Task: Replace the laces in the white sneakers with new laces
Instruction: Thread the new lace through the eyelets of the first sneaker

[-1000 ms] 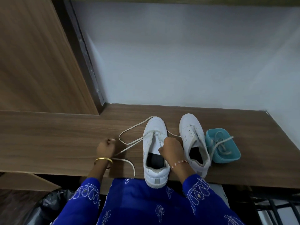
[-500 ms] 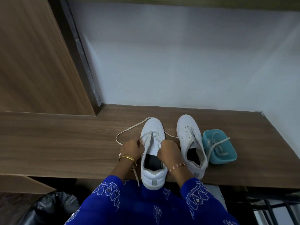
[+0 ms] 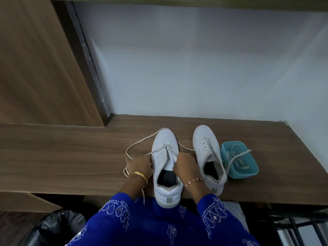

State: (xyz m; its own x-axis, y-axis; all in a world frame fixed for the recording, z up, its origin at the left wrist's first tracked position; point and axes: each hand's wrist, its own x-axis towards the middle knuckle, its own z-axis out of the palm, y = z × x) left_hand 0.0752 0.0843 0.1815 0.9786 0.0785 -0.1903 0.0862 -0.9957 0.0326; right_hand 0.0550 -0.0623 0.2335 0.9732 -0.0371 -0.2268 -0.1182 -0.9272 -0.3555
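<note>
- Left hand [image 3: 140,165] fingers curl on lace [image 3: 142,140] beside left sneaker [image 3: 166,164]; right hand [image 3: 186,166] fingers pinch at its tongue edge, exact hold unclear.
- Lace limp, light, slippery: take near tip.
- Sneaker stiff-soled; heel overhangs tabletop [image 3: 71,157].
- Other sneaker [image 3: 207,153] unlaced; laces in tub [image 3: 248,173].

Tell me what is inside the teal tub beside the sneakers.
The teal tub holds a tangled pale lace, one end draped over its rim. The floor beneath the tangle is hidden.
</note>
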